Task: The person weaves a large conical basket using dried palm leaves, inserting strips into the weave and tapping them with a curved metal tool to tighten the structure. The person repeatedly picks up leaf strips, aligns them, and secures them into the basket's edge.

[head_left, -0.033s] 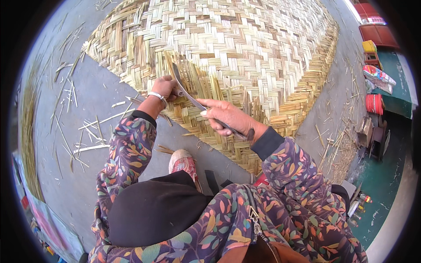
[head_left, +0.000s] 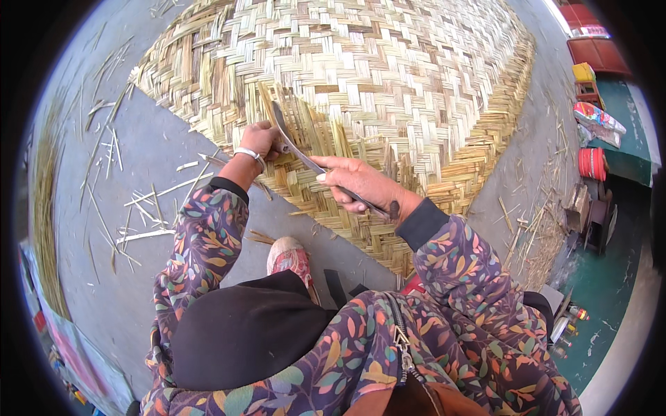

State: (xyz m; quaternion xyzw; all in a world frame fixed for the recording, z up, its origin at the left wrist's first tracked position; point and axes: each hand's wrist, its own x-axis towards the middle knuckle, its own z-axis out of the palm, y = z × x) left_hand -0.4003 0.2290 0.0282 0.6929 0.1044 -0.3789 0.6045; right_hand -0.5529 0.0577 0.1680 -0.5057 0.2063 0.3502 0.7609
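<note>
A large mat [head_left: 388, 66] of flat, split reed strips in a diagonal weave lies on the floor ahead of me. At its near edge my left hand [head_left: 260, 141] is closed, a pale bracelet on the wrist. What its curled fingers pinch is hidden, though loose strip ends surround them. My right hand [head_left: 364, 182] grips a long, curved metal blade [head_left: 295, 147], like a sickle, whose dark end shows by the wrist. The blade's tip reaches up beside my left fingers, over upright, unwoven reed strips [head_left: 305, 121]. Darker, yellowish strips form the mat's border.
Loose strips [head_left: 149, 234] litter the grey floor on the left, near a long reed bundle [head_left: 47, 222]. My shoe [head_left: 288, 255] stands below the mat's edge. To the right are more scraps [head_left: 531, 239], a red reel [head_left: 592, 164] and a plastic packet [head_left: 600, 125].
</note>
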